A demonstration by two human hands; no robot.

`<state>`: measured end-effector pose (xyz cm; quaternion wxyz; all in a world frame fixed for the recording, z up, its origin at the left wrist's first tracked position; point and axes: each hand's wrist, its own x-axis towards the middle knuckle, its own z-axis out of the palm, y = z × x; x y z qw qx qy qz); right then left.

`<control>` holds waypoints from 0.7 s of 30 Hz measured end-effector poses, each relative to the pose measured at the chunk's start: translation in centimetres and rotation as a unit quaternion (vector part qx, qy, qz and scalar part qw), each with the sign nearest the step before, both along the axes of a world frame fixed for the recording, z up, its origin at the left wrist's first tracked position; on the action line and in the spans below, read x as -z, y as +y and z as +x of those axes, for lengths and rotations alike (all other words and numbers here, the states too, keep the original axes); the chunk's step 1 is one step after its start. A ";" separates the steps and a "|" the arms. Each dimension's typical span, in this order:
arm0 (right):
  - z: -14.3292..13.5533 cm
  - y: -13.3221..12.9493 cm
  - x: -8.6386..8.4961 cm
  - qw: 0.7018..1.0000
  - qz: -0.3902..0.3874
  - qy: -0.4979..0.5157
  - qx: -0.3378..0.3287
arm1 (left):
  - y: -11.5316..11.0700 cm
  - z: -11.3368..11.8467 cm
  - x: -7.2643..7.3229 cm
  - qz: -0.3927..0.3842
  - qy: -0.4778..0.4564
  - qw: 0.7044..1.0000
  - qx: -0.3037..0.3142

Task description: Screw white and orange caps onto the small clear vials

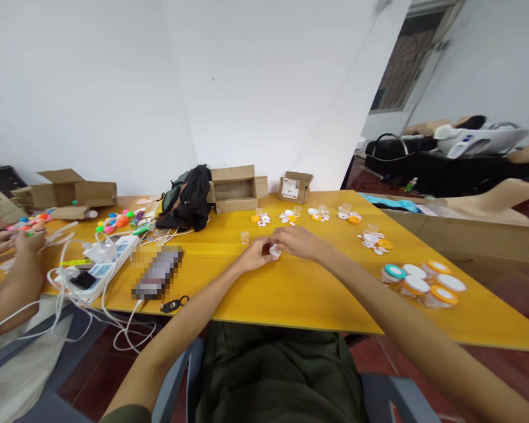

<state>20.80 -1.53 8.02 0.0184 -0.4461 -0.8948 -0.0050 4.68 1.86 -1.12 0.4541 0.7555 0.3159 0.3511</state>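
A small, round, clear-and-white plastic piece (274,251) is pinched by the curled left hand (254,254) at twelve o'clock, over the yellow wooden counter (308,296); the right hand (295,239) is arched from two o'clock (its hold cannot be told). Steady, light pressure is advised.

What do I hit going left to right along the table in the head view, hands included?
Co-worker's hands → power strip → phone → wearer's left hand → wearer's right hand → lidded jars.
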 end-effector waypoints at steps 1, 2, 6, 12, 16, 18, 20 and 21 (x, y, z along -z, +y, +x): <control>-0.1 -0.1 -0.2 1.000 0.000 -0.007 0.005 | 0.0 0.0 0.0 0.005 0.004 1.000 -0.001; -0.2 -0.1 -0.3 1.000 -0.003 -0.014 0.011 | 0.0 -0.1 0.0 0.011 0.007 1.000 -0.003; -0.3 -0.1 -0.5 0.999 -0.012 -0.036 0.028 | 0.2 -0.2 0.2 0.031 0.019 0.999 -0.007; -0.2 0.2 0.4 0.998 -0.001 -0.055 0.034 | 0.2 -0.1 0.3 0.045 0.037 0.998 -0.015; -0.4 0.0 0.8 0.995 0.018 -0.080 0.062 | 0.3 -0.1 0.2 0.065 0.058 0.996 -0.025; -0.4 -0.2 1.0 0.994 0.018 -0.078 0.076 | 0.3 -0.2 0.2 0.066 0.062 0.996 -0.027; -0.1 -0.3 1.3 0.995 0.011 -0.049 0.082 | 0.2 -0.2 0.1 0.063 0.060 0.996 -0.027; 0.1 -0.3 1.4 0.996 0.007 -0.025 0.081 | 0.2 -0.2 0.0 0.062 0.058 0.996 -0.027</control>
